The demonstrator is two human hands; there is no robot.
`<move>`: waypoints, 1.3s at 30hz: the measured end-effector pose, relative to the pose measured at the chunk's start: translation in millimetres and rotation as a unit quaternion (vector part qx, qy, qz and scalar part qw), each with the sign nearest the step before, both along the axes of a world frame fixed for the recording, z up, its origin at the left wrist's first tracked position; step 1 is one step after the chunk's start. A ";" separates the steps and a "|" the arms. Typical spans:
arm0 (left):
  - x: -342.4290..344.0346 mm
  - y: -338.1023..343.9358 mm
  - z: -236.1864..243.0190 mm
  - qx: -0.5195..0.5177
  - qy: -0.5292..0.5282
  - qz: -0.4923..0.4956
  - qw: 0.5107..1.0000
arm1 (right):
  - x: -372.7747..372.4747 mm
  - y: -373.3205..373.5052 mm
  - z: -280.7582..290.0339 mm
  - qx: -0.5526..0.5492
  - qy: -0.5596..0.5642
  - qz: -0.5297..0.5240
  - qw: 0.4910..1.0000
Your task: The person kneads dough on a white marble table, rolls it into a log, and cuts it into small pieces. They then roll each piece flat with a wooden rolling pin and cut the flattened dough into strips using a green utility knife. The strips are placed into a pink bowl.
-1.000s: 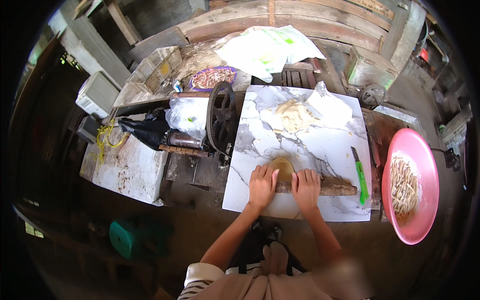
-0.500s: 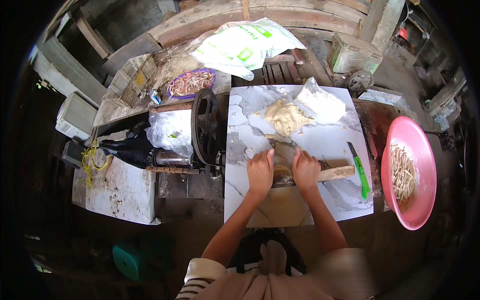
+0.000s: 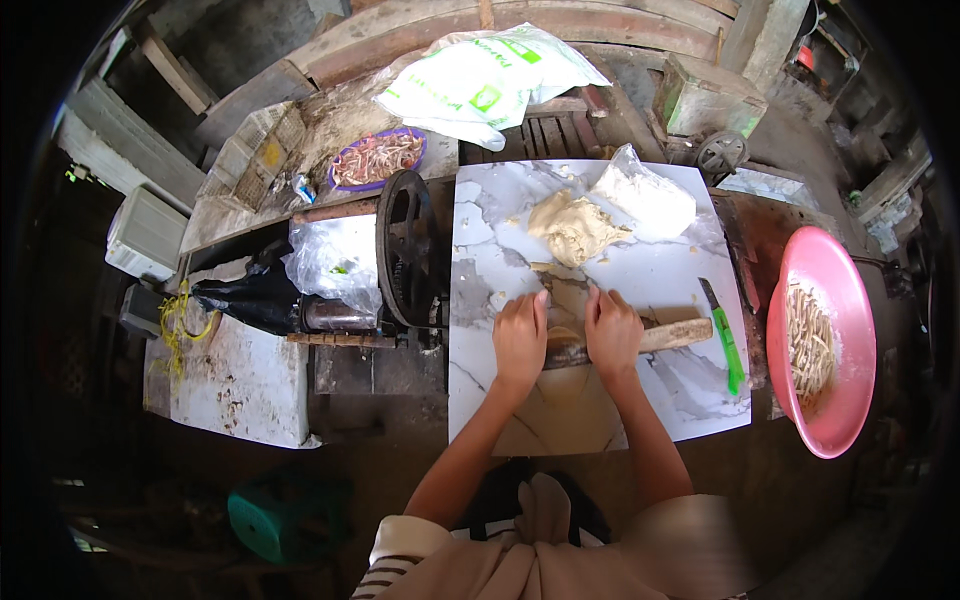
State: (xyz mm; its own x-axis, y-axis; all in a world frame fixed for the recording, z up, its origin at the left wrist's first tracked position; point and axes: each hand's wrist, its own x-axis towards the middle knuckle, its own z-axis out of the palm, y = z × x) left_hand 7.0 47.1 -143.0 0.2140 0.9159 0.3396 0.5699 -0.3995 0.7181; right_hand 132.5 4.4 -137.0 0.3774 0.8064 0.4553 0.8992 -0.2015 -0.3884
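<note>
My left hand (image 3: 520, 338) and my right hand (image 3: 613, 332) lie side by side, closed over a wooden stick (image 3: 682, 335) whose right end juts out past my right hand. Both thumbs point away from me, and the curled fingers are partly hidden. A little tan dough (image 3: 563, 337) shows between the hands at the stick. All this rests on a white marble-patterned board (image 3: 480, 270). Farther back on it sit a lump of pale dough (image 3: 572, 230) and a clear plastic bag of white powder (image 3: 650, 200). A green utility knife (image 3: 727, 345) lies to the right, blade out.
To the right stands a pink basin (image 3: 850, 350) with pale dough strips. On the left are a hand-wheel machine (image 3: 402, 250) and a purple tray (image 3: 335, 172) of reddish strips. A white-and-green sack (image 3: 480, 80) lies behind the board; a green stool (image 3: 255, 525) stands lower left.
The view has shifted slightly, so the board and things around it appear a little higher. Both hands keep their hold on the stick, with hardly any visible movement.
</note>
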 end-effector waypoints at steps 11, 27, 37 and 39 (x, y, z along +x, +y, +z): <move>-12.4 -51.4 -25.0 0.018 0.008 0.006 1.000 | -10.0 -42.5 -14.4 0.065 -0.102 0.012 0.993; -6.1 -34.4 -27.2 0.015 0.027 0.037 0.999 | -9.3 -27.7 -16.7 0.045 -0.120 -0.004 0.992; 5.9 16.7 -8.1 0.001 0.039 0.020 0.999 | 0.0 19.8 -5.5 0.014 -0.028 -0.008 0.999; 7.2 26.7 -0.1 -0.036 0.011 0.012 0.999 | -1.7 24.9 -3.4 -0.015 -0.018 -0.011 1.000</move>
